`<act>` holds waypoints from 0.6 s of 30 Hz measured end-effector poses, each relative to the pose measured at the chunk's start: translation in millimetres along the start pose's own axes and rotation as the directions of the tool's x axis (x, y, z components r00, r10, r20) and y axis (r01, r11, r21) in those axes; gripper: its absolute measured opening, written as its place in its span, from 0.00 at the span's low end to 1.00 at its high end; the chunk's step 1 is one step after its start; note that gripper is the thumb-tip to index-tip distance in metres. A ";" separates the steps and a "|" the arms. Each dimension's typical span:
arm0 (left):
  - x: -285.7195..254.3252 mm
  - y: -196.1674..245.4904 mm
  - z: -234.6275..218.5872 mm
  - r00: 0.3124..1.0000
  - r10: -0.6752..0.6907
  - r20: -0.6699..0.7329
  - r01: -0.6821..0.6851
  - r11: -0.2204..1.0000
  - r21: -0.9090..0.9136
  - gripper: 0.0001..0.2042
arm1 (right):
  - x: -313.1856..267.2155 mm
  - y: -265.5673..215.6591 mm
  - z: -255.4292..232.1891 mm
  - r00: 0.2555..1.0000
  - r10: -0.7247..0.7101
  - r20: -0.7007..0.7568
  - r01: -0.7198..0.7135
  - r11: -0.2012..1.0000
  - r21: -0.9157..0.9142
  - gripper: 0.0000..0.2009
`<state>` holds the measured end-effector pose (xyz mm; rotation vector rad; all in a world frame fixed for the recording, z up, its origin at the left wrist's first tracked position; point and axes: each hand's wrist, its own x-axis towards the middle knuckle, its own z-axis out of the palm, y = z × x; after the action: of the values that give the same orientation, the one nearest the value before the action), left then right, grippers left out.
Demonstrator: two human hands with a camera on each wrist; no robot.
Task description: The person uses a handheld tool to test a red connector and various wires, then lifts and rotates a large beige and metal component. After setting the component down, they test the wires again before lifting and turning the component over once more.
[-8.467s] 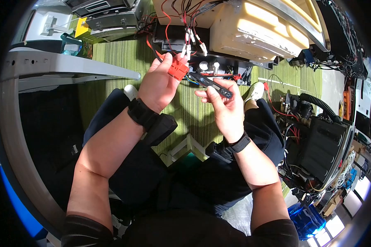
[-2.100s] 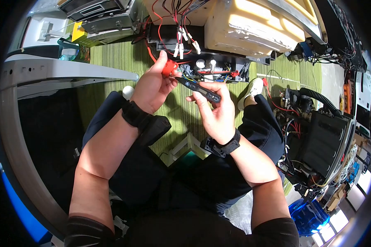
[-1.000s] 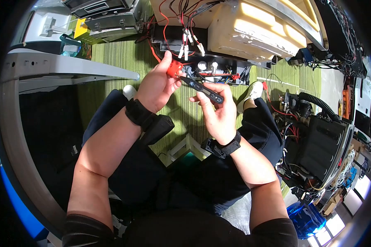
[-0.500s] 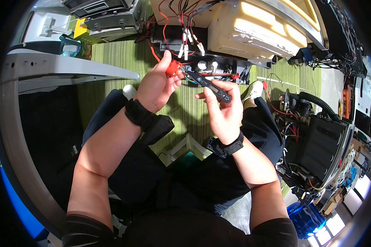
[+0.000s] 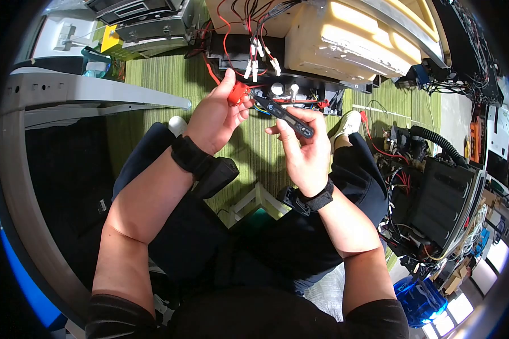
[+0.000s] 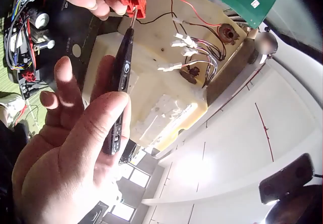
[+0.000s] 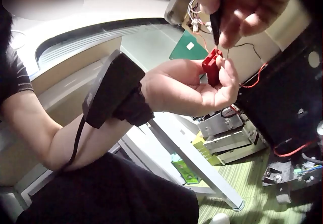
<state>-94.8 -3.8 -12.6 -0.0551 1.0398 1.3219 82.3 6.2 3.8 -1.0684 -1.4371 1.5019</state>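
My left hand (image 5: 214, 117) holds a red plug connector (image 5: 238, 94), palm turned up, with a red cable leading from its back. The slotted face of the connector shows in the right wrist view. Between thumb and fingers, my right hand (image 5: 310, 157) pinches a black pen-shaped tester (image 5: 293, 121) that has a small window and buttons along its body. In the left wrist view, the tester's thin metal tip (image 6: 133, 19) reaches into an opening of the red connector. The right fingers hide part of the tester's body there.
Several white connectors (image 5: 255, 69) hang on red and black wires in front of a cream plastic tank (image 5: 356, 48). Below lies a black tray (image 5: 336, 101) with wiring. A grey metal frame leg (image 5: 113, 89) stands left; a black cabinet (image 5: 444, 198) stands right.
Since 8.5 s ago the connector has turned in my left hand. Over the last second the tester's handle has moved right, and its tip has gone from below the connector to its opening.
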 end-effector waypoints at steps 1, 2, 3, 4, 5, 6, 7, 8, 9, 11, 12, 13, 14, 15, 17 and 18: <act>-0.4 0.4 0.6 1.000 -0.006 -0.009 0.006 1.000 0.003 0.14 | 0.5 0.0 0.1 1.000 0.002 0.000 -0.002 1.000 -0.014 0.11; -0.7 0.7 0.9 1.000 -0.013 -0.018 0.013 1.000 0.006 0.14 | 0.7 -0.5 0.0 1.000 0.003 0.000 -0.003 1.000 -0.014 0.11; -0.4 0.5 0.5 1.000 -0.012 -0.018 0.012 1.000 0.006 0.14 | 1.0 -1.1 -0.4 1.000 0.004 0.004 -0.004 1.000 -0.029 0.11; 0.2 0.1 -0.2 1.000 -0.012 -0.018 0.012 1.000 0.004 0.14 | 1.2 -1.4 -0.6 1.000 0.006 0.008 -0.006 0.999 -0.044 0.11; 0.5 -0.2 -0.6 1.000 -0.011 -0.018 0.011 1.000 0.002 0.14 | 1.2 -1.4 -0.4 1.000 0.006 0.008 -0.006 0.999 -0.044 0.11; 0.4 0.0 -0.2 1.000 -0.011 -0.018 0.011 1.000 0.002 0.14 | 1.0 -1.2 0.0 1.000 0.002 0.006 -0.002 1.000 -0.031 0.11; 0.0 0.4 0.6 1.000 -0.010 -0.017 0.010 1.000 0.003 0.14 | 0.9 -1.0 0.2 1.000 -0.001 0.003 0.001 1.000 -0.018 0.11; -0.4 0.5 1.0 1.000 -0.008 -0.017 0.008 1.000 0.003 0.14 | 0.9 -0.5 0.2 1.000 -0.001 0.003 0.001 1.000 -0.018 0.11; -0.5 0.5 0.9 1.000 -0.008 -0.017 0.008 1.000 0.003 0.14 | 1.2 0.1 0.2 1.000 0.002 0.011 -0.002 1.000 -0.020 0.11; -0.8 0.5 0.5 1.000 -0.004 -0.003 0.004 1.000 0.008 0.15 | 1.3 0.2 0.0 1.000 0.004 0.019 -0.004 1.000 -0.021 0.11; -0.1 -0.1 -0.5 1.000 -0.004 -0.003 0.004 1.000 0.008 0.15 | 1.5 -0.2 -0.1 1.000 0.006 0.019 -0.005 0.999 -0.042 0.11; 1.3 -1.4 -2.2 1.000 -0.011 -0.009 0.011 1.000 0.009 0.15 | 1.7 -0.5 -0.1 1.000 0.008 0.020 -0.007 0.998 -0.062 0.11; 2.1 -2.1 -3.0 1.000 -0.018 -0.015 0.018 1.000 0.010 0.16 | 1.8 -0.7 0.0 1.000 0.008 0.020 -0.007 0.998 -0.062 0.11; 1.8 -1.9 -2.7 1.000 -0.018 -0.015 0.018 1.000 0.011 0.16 | 2.0 -0.7 0.1 1.000 0.007 0.019 -0.006 0.998 -0.066 0.11; 0.1 -1.0 -1.3 1.000 -0.010 -0.017 0.010 1.000 0.029 0.17 | 1.9 -0.8 -0.1 1.000 0.007 0.018 -0.005 0.997 -0.071 0.11; -0.8 -0.6 -0.2 1.000 -0.010 -0.017 0.010 1.000 0.029 0.17 | 1.8 -0.7 -0.1 1.000 0.005 0.019 -0.004 0.997 -0.071 0.11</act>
<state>-94.4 -4.6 -12.5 -0.0498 1.0721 1.2987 81.9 7.9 4.4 -1.1030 -1.5124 1.4780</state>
